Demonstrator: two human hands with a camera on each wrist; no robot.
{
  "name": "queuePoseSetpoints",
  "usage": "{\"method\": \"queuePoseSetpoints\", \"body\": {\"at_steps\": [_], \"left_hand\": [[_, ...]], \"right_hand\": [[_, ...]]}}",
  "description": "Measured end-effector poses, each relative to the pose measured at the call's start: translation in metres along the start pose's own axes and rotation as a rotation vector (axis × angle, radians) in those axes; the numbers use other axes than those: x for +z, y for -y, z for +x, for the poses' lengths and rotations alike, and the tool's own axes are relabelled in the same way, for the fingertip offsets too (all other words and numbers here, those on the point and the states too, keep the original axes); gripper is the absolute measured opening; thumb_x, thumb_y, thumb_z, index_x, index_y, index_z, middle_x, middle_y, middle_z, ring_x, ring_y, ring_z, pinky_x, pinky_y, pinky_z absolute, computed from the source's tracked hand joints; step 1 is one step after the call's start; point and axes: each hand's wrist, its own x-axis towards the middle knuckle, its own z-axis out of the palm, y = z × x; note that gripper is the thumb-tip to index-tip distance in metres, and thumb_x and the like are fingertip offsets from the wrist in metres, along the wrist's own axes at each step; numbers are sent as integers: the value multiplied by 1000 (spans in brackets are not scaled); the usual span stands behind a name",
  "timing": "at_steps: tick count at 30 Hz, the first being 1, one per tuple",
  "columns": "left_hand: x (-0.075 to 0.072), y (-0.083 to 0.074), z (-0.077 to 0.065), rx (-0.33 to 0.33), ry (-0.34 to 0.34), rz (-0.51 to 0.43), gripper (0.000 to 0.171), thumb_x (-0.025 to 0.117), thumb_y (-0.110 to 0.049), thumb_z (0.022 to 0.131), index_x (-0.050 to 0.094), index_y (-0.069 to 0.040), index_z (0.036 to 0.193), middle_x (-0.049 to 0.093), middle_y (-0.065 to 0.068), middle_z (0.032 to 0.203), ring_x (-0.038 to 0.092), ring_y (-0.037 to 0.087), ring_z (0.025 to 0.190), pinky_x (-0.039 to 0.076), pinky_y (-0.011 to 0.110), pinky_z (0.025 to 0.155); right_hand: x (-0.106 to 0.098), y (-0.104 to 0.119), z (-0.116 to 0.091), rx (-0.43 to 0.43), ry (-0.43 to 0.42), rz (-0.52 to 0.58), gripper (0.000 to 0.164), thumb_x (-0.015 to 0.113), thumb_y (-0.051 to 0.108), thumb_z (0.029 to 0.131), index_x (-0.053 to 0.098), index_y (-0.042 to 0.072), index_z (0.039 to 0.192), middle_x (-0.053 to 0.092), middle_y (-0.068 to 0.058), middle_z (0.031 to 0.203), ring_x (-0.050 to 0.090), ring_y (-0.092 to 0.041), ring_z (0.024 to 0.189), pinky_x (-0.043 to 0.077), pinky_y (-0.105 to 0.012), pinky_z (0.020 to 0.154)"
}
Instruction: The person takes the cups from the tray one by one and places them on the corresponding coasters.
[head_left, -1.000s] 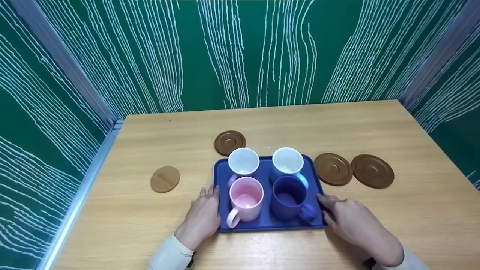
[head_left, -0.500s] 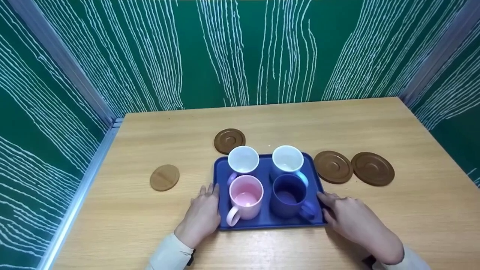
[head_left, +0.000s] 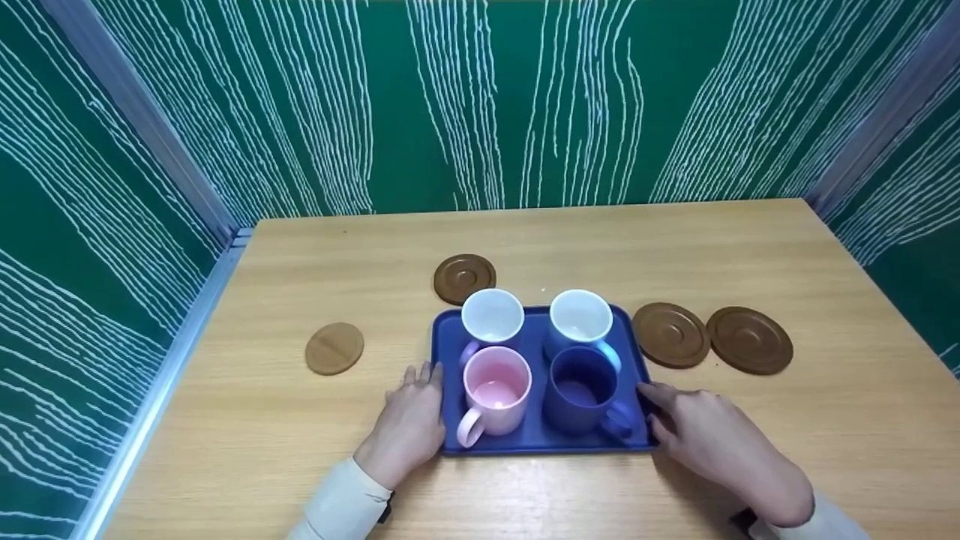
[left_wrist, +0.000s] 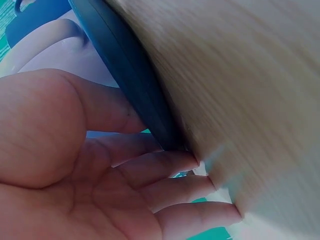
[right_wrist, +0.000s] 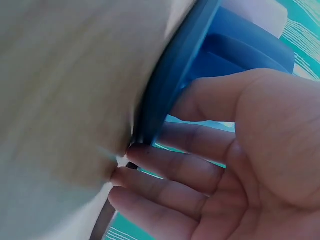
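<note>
Two-Handed Support of a Loaded Tray

The blue tray [head_left: 536, 431] is positioned on the table [head_left: 225, 450], centrally toward the near side, and appears to lie flat. Its left side is gripped by the left hand [head_left: 405, 427] and its right side by the right hand [head_left: 705, 427]. At each side the rim is taken between thumb and index finger, while other fingertips are set against the tabletop; how far any finger reaches beneath the tray cannot be told.

Four upright mugs are carried on the tray: a pink mug [head_left: 496, 397] near left, a dark blue mug [head_left: 581, 394] near right, a lilac-handled mug [head_left: 493, 319] far left and a light-blue-handled mug [head_left: 581, 319] far right. Equal pressure should be applied at both sides and the tray held level, since tall mugs would probably slide or tip under a sudden pull.

Around the tray, a far disc [head_left: 463, 279] is placed just beyond the far-left corner, an inner right disc [head_left: 670, 335] just beside the right edge, and an outer right disc [head_left: 750, 340] farther right. A pale disc [head_left: 334, 349] is set apart at left. Clearance should be checked at the far and right edges, where snagging is judged likeliest.
</note>
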Motion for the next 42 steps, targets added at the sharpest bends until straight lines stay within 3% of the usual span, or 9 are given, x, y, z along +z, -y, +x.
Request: {"method": "queuePoseSetpoints", "body": {"at_steps": [3,6,9,11,17,26,33,42], "left_hand": [[-1,2,-1,0,-2,7,56,61,1,92,50,12,146,49,34,150,43,54,141,41,78,98],[-1,2,-1,0,-5,9,58,61,3,89,50,12,146,49,34,150,43,54,140,41,78,98],[-1,3,0,-3,-2,4,59,61,4,88,49,12,146,48,34,150,43,54,141,41,78,99],[0,3,0,-4,4,3,60,61,4,88,49,12,146,48,34,151,42,54,141,41,78,99],[-1,2,1,-16,11,2,59,61,3,90,48,11,148,47,33,152,41,54,142,40,78,101],[1,3,1,-28,19,-15,58,59,1,93,47,9,149,45,33,153,39,53,144,38,77,103],[3,2,0,-5,-18,5,55,60,1,92,51,11,145,50,33,149,44,54,140,41,79,98],[2,1,-1,-14,-12,1,54,59,0,94,50,11,146,49,33,150,43,54,141,41,78,99]], "right_hand": [[-3,0,4,-7,-42,-21,43,73,14,89,70,3,131,75,-16,103,67,-23,67,55,-45,54],[-10,-3,9,-21,-86,-42,46,72,13,90,67,0,134,69,-25,127,73,-42,96,59,-60,72],[-18,-9,16,-31,-85,-42,48,71,13,91,64,-3,137,62,-28,137,63,-50,121,53,-68,87],[-24,-14,21,-24,-75,-52,51,71,13,91,62,-3,139,59,-29,141,57,-52,128,49,-73,91],[-39,-30,39,11,-31,-68,61,70,14,91,53,-3,147,48,-33,150,46,-62,131,42,-82,87],[-41,-49,66,108,176,-6,69,66,27,98,41,1,156,29,-39,159,30,-64,142,34,-80,102],[-37,-60,78,100,274,14,79,70,33,96,35,3,160,24,-41,159,23,-65,144,30,-77,109],[-33,-63,90,94,334,12,84,71,24,92,31,5,162,21,-39,162,19,-69,143,26,-77,110]]}}
